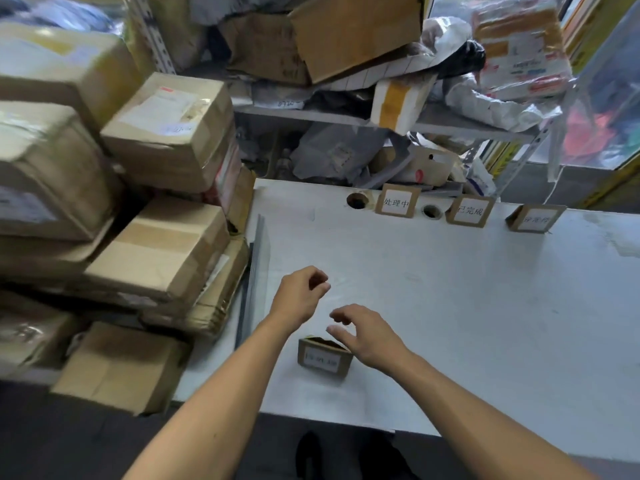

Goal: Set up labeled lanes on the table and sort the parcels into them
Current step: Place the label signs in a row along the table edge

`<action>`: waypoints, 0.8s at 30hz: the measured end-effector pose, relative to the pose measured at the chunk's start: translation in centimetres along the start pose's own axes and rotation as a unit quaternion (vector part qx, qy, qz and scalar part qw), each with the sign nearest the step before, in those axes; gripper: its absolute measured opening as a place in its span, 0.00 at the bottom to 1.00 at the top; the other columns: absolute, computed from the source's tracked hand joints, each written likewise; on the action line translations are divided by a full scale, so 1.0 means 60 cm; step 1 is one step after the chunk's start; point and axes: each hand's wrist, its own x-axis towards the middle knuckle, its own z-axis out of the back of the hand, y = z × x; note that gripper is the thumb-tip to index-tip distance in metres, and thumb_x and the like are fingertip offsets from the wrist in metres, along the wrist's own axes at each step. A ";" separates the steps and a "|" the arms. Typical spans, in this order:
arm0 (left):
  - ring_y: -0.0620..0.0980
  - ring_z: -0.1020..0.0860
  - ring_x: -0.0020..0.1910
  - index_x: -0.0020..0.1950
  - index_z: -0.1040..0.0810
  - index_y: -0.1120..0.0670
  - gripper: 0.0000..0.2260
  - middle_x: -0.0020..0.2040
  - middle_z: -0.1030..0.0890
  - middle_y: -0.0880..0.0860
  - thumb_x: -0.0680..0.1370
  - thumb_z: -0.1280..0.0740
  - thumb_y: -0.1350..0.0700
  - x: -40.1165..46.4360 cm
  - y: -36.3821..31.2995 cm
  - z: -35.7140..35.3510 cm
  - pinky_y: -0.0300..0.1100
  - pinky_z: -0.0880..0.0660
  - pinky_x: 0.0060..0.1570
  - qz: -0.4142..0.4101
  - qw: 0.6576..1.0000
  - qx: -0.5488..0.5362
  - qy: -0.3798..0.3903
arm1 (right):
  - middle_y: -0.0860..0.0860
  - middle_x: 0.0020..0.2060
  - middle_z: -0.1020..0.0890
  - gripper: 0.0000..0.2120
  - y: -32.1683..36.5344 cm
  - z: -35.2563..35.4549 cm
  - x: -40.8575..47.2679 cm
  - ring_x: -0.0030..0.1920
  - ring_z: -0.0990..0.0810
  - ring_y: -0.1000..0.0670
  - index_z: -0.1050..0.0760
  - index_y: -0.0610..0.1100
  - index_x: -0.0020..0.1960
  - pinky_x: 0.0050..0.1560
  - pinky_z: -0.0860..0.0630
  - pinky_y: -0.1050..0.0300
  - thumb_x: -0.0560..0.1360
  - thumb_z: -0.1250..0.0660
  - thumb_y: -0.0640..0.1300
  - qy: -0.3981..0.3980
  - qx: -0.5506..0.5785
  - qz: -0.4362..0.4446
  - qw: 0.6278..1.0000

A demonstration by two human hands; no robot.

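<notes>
Parcels (162,133): stacked left of the desk (450,306), none sorted yet.
Far labels (397,201): three cards upright along the back edge, well apart.
Near label (323,356): at the front edge; best carried to that row, print facing forward.
Right hand (367,336): just above near label, fingers loosely curled, holding nothing.
Left hand (299,294): near, fingers curled, empty.

Matt white smooth surface (450,289) carries small brown cardboard label stands faced with white paper (397,201); stacked brown corrugated cardboard parcels (166,133) bear glossy clear tape.
</notes>
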 end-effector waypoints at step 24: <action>0.42 0.21 0.41 0.49 0.21 0.51 0.05 0.46 0.17 0.50 0.79 0.32 0.61 0.058 0.016 0.017 0.30 0.27 0.40 0.073 0.972 -0.221 -0.020 | 0.55 0.53 0.21 0.12 0.014 0.155 0.151 0.54 0.23 0.55 0.22 0.48 0.63 0.48 0.32 0.68 0.80 0.35 0.46 -0.184 0.120 -0.064 0.973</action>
